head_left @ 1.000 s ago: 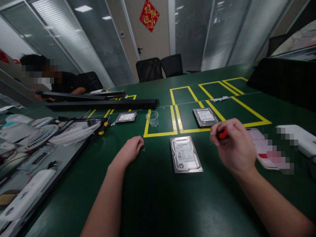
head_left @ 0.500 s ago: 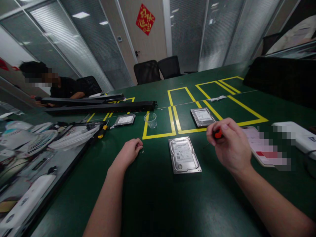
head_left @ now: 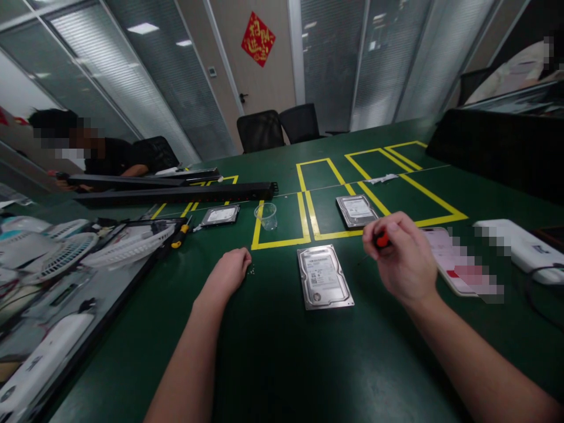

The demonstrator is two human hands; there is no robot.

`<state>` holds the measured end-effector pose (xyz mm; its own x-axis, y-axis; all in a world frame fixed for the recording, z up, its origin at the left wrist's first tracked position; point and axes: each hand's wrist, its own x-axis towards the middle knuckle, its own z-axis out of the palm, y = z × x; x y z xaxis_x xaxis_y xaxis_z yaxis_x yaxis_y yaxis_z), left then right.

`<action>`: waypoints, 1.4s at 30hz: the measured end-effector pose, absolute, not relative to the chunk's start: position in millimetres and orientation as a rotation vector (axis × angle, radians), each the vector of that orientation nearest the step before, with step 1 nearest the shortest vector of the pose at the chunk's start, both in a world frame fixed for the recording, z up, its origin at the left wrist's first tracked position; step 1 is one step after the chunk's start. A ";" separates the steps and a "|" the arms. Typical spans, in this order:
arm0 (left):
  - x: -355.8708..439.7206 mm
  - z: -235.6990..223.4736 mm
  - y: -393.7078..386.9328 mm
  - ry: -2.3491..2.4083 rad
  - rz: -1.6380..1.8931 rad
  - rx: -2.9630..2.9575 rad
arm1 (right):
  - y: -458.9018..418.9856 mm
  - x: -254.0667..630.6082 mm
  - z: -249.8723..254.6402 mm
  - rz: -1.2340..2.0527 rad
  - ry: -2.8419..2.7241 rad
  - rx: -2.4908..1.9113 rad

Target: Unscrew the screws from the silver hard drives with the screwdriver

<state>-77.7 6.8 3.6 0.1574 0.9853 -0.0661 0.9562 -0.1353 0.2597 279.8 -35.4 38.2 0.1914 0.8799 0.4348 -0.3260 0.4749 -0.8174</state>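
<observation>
My right hand [head_left: 403, 261] is closed around a screwdriver [head_left: 381, 239] with a red and black handle. Its thin dark shaft points down and to the left, above the table. To the left of it a silver hard drive [head_left: 325, 277] lies flat, label up, touched by neither hand. My left hand [head_left: 231, 269] rests on the table with its fingers curled together; whatever may be between them is hidden. Right beside those fingertips lie several tiny screws [head_left: 251, 271]. Behind, a clear plastic cup [head_left: 266, 217] stands upright within a yellow-taped outline.
Two more hard drives, one at right [head_left: 356, 211] and one at left [head_left: 220, 215], lie farther back. A phone [head_left: 453, 261] and a white device [head_left: 520, 247] are at right. Fan parts fill a tray [head_left: 132, 276] at left, near a yellow screwdriver [head_left: 180, 235]. Long black bars [head_left: 185, 192] lie behind.
The whole view has shifted slightly, so most things sit a little farther left. Both hands keep nearly the same pose, and the hard drive stays in place on the table.
</observation>
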 end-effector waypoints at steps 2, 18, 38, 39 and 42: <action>-76.2 5.0 6.7 1.917 0.151 2.184 | -34.8 280.1 37.2 0.933 -1.060 -0.644; 7.6 21.0 -85.6 1.245 0.414 2.018 | -32.0 291.3 35.9 0.878 -1.070 -0.661; 13.0 -1.2 -88.8 1.131 0.574 1.953 | -30.9 289.8 34.3 0.883 -1.081 -0.692; 13.4 -1.5 -88.7 1.139 0.578 1.938 | -30.9 289.9 34.1 0.882 -1.083 -0.693; 14.4 -3.0 -88.0 1.165 0.582 1.879 | -31.1 289.9 34.5 0.882 -1.084 -0.696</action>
<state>14.4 -88.0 -3.0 0.4628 0.8856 -0.0381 0.5009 -0.2258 0.8355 289.9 -31.1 34.5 0.2062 0.8715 0.4448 -0.2582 0.4870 -0.8344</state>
